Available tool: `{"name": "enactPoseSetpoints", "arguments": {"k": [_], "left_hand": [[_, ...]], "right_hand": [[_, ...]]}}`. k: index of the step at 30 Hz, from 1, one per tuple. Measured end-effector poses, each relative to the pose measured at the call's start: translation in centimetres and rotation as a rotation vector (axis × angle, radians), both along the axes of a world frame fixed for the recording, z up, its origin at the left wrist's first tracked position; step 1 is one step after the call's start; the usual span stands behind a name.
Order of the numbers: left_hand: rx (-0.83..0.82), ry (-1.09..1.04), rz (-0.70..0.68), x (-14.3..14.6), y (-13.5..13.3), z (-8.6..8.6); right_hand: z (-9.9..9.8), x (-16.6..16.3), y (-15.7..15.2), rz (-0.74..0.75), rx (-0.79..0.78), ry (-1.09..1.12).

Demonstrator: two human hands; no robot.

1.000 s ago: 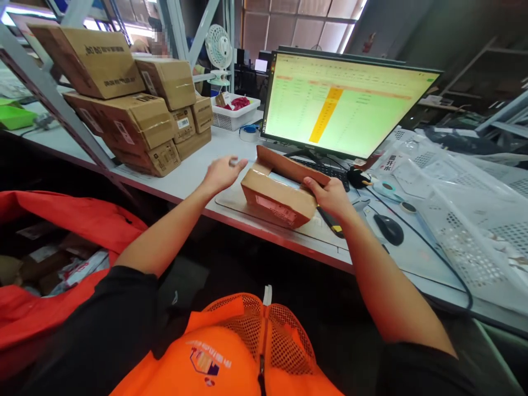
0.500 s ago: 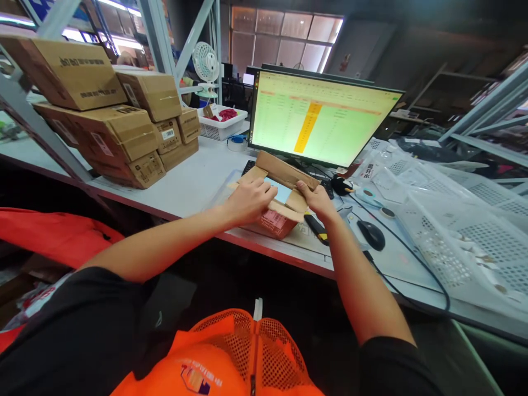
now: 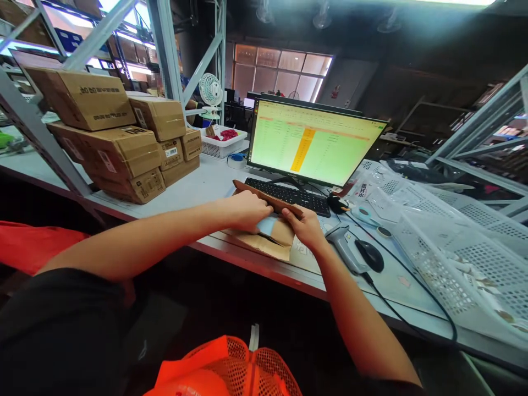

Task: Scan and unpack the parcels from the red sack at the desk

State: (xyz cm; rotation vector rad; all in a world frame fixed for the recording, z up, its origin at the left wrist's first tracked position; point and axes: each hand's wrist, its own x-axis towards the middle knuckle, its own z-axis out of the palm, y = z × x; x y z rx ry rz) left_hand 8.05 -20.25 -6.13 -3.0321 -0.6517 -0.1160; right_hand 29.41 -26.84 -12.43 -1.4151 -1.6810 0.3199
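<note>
On the long white workbench (image 3: 198, 184), in front of the lit spreadsheet monitor (image 3: 313, 144) and black keyboard (image 3: 289, 196) and to the right of the stacked cardboard cartons (image 3: 119, 140), a small cardboard parcel (image 3: 264, 237) lies at the near edge with its flaps open and a pale blue item (image 3: 267, 224) showing inside. The left hand (image 3: 247, 210) has its fingers curled together over the opening, touching the blue item, while the right hand (image 3: 305, 226) pinches the raised flap. The step in hand looks like unpacking; drawing the item out calls for a steady hold on the flap.
</note>
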Motion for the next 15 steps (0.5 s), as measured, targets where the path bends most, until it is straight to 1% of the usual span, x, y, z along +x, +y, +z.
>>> {"name": "enactPoseSetpoints", "arguments": {"k": [2, 3, 5, 6, 8, 10, 12, 13, 15], "left_hand": [[0.041, -0.002, -0.035, -0.5, -0.3, 0.1], [0.058, 0.000, -0.026, -1.0, -0.4, 0.3], [0.080, -0.045, 0.049, -2.8, -1.0, 0.8], [0.078, -0.104, 0.102, -3.9, -1.5, 1.0], [0.026, -0.304, 0.184, -6.0, -2.7, 0.9], [-0.090, -0.541, 0.206, -7.7, -4.3, -0.2], [-0.252, -0.730, 0.195, -8.4, -6.0, -2.1], [-0.330, -0.796, 0.195, -8.4, -6.8, -3.3], [-0.453, -0.872, 0.201, -8.1, -8.1, -5.5]], "right_hand": [[-0.8, 1.1, -0.9, -0.002, 0.036, 0.068], [-1.4, 1.8, -1.6, -0.007, 0.052, 0.121], [-3.2, 3.2, -3.3, -0.036, 0.069, 0.238], [-4.2, 3.7, -4.3, -0.043, 0.068, 0.291], [-6.4, 4.0, -6.4, -0.012, 0.060, 0.367], [-8.3, 3.0, -8.2, 0.080, 0.051, 0.396], [-9.8, 1.3, -9.7, 0.130, 0.053, 0.378], [-10.3, 0.4, -10.3, 0.109, 0.063, 0.363], [-10.6, -1.1, -11.3, -0.004, 0.085, 0.335]]}}
